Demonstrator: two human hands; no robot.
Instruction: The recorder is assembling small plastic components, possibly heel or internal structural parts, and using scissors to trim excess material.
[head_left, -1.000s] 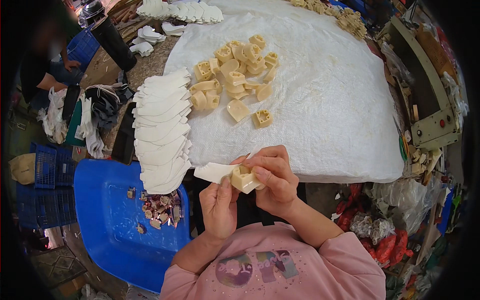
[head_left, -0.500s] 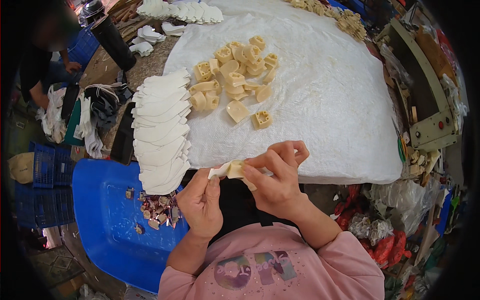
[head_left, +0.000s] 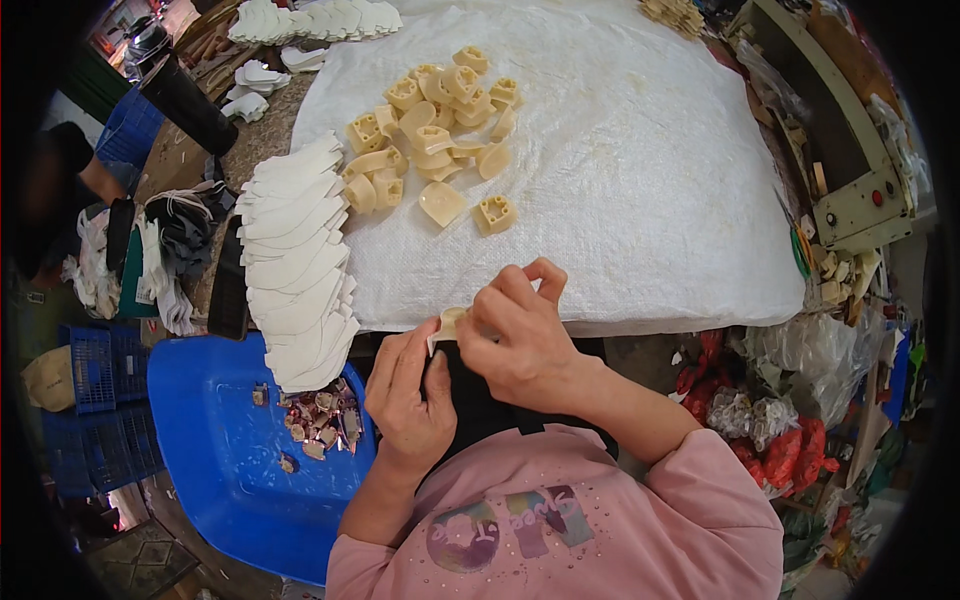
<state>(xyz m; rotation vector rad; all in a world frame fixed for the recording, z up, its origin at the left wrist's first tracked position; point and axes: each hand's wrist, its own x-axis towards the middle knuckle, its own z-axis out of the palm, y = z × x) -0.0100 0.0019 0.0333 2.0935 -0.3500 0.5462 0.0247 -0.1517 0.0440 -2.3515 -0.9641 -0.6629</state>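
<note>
Close over the table's near edge, my left hand (head_left: 410, 400) pinches a small cream plastic shoe heel (head_left: 452, 322) between thumb and fingers. A white cut piece of thin material (head_left: 434, 343) lies against its lower left side. My right hand (head_left: 520, 340) is curled over the heel's right side with fingers bent; its fingertips and part of the heel are hidden. Farther off, a pile of similar cream heels (head_left: 440, 188) rests on a white woven sheet (head_left: 640, 190). To the left, white cut pieces (head_left: 295, 260) overlap in a long row.
A blue basin (head_left: 205, 450) at lower left holds several shiny purplish pieces (head_left: 322, 420). A black cylinder (head_left: 188, 105) stands at upper left, with a person's arm (head_left: 100, 180) beyond. On the right are a pale green machine frame (head_left: 850, 130) and red plastic bags (head_left: 790, 460).
Both hands have turned, and my right hand has curled further over the heel. The white strip shows less than before. My view has shifted, so the table contents sit farther left and higher.
</note>
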